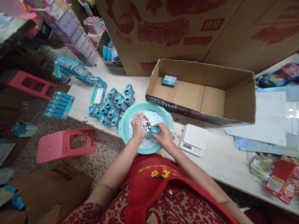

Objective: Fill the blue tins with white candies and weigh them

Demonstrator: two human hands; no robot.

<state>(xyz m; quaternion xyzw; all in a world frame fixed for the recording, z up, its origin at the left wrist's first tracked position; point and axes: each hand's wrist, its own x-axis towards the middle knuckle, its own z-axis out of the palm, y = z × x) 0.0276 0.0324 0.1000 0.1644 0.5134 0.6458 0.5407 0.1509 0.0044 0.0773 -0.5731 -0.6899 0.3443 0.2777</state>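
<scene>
The little blue box point(154, 129) is small and long, with bright marks on its side. It lies sideways over the middle of the teal bowl point(123, 126), just above the sweets. The right hand point(164, 135) is wrapped around one end of it and holds it tight. The left hand point(137, 126) is at the box's other end, with its fingers bunched close on a few white sweets point(155, 117).

The bowl sits at the near edge of the white bench point(221, 158) and is almost full of the small round sweets. Both hands are over it, so part of the sweets is hidden.

To the left of the bowl, touching it, lies a heap of blue boxes point(114, 105). To the right, near the bowl, stands a white scale point(193, 140). Behind the bowl is a big cardboard box point(240, 102), open on top. It has one blue packet point(169, 80) in its far corner. A pink stool point(63, 144) lies on the floor to the left.
</scene>
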